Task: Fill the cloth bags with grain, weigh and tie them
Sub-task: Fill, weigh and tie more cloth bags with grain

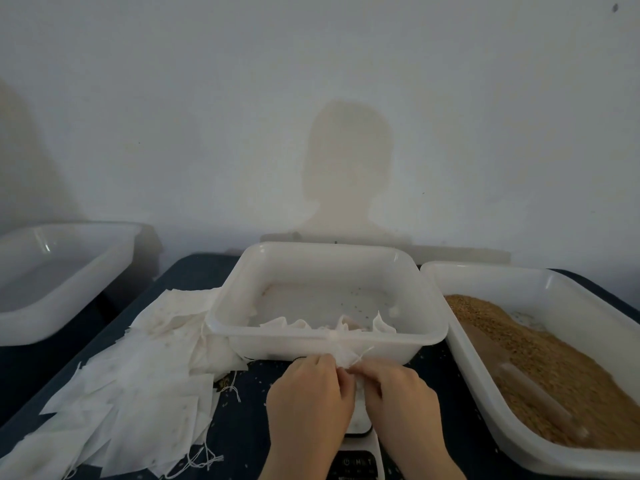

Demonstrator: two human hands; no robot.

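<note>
Left hand (pixel 310 393) and right hand (pixel 398 393) — fingers curled, both pinching the gathered top of one cloth bag (pixel 346 356) over the scale (pixel 360 445). Beyond: middle tub (pixel 325 337); left — flat bag pile (pixel 138 375); right — grain tub (pixel 540 445).

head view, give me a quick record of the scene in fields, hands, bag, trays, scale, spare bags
left hand: pinches the cloth bag from its left side
right hand: pinches the same bag from its right side
cloth bag: white, top gathered, strings sticking out, held over the scale
scale: white, under the hands, mostly hidden
middle tray: a few bags along its near wall
grain tray: right, brown grain inside
empty bags: flat pile on the left
far left tray: contents unclear
</note>
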